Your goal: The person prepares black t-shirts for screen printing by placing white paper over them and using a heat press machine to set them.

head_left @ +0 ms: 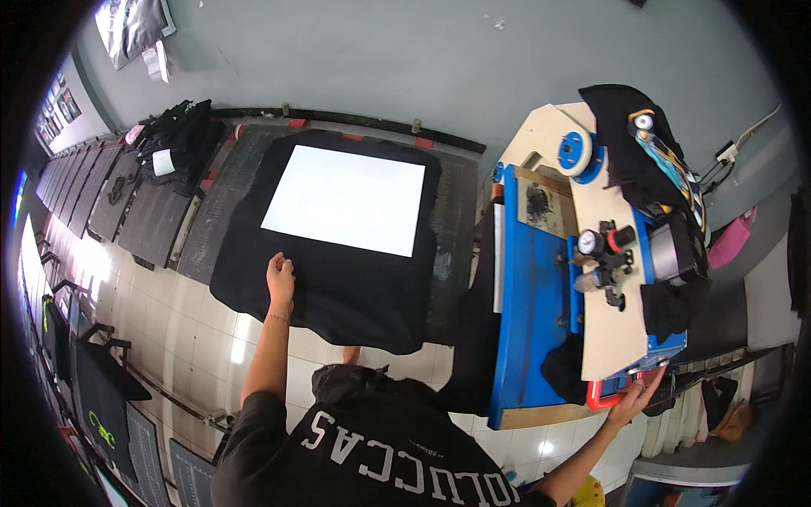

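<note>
A black garment (355, 296) lies spread over a dark flat board, its near edge hanging over the front. On its upper part rests a plain white sheet (346, 198), flat and slightly turned. My left hand (280, 277) is above the garment, just below the sheet's lower left corner. Its fingers are curled in, and I see nothing between them. At lower right, my right hand (638, 395) is on the red handle (601, 397) of a blue and cream heat press (528, 313). Some of its fingers stretch past the handle's end.
Black garments (177, 139) are piled on the boards at the far left. A printed black garment (629, 139) drapes over the press, near its pressure gauge (588, 242). More dark boards (160, 224) line the left, above a tiled floor (173, 308). A grey wall (363, 59) stands behind.
</note>
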A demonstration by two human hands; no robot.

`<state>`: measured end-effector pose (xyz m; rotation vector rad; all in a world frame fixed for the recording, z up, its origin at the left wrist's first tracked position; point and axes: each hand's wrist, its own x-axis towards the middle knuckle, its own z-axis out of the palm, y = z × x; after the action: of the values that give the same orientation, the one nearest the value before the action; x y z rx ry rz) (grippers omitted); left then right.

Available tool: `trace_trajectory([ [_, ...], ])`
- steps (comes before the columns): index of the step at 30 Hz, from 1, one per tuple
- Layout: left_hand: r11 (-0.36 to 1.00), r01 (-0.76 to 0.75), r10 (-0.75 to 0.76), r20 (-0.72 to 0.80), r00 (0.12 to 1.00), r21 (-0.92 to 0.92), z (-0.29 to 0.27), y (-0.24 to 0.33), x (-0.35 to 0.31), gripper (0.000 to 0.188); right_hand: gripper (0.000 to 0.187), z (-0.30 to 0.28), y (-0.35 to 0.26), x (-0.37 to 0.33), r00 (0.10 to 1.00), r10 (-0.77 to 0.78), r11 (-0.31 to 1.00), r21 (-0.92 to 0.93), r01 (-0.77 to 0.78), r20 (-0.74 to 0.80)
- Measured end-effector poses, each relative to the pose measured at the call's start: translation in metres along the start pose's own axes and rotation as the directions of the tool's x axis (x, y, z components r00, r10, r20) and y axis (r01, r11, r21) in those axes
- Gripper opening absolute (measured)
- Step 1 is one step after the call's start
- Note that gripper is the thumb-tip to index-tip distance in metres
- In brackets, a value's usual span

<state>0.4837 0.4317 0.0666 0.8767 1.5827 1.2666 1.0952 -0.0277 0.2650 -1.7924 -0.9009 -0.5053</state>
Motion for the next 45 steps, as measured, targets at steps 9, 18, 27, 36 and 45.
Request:
trace_trajectory([
  [9, 0.837, 0.361, -0.373, 0.055, 0.926, -0.412, -0.018, 0.028, 0.093, 0.037, 0.032, 0.082, -0.172, -0.031, 0.835, 0.026, 0.979, -0.155, -0.132, -0.549],
  [18, 0.924, 0.201, -0.161, 0.144, 0.976, -0.326, 0.009, 0.054, 0.107, 0.054, 0.044, 0.473, -0.368, -0.131, 0.505, -0.184, 0.936, 0.307, -0.17, 0.843],
  [27, 0.707, -0.58, 0.472, 0.342, 0.813, 0.405, 0.001, 0.063, 0.126, 0.05, 0.025, 0.644, -0.413, -0.206, 0.471, -0.203, 0.979, 0.172, 0.108, 0.858],
  [36, 0.227, -0.457, 0.385, 0.351, 0.854, 0.86, 0.017, 0.058, 0.165, 0.069, 0.034, 0.734, -0.304, -0.133, 0.655, 0.11, 0.98, 0.027, -0.195, 0.747],
  [45, 0.198, -0.467, 0.363, 0.378, 0.852, 0.862, 0.019, 0.065, 0.175, 0.071, 0.03, 0.762, -0.19, -0.004, 0.746, 0.358, 0.924, -0.096, -0.371, 0.561],
])
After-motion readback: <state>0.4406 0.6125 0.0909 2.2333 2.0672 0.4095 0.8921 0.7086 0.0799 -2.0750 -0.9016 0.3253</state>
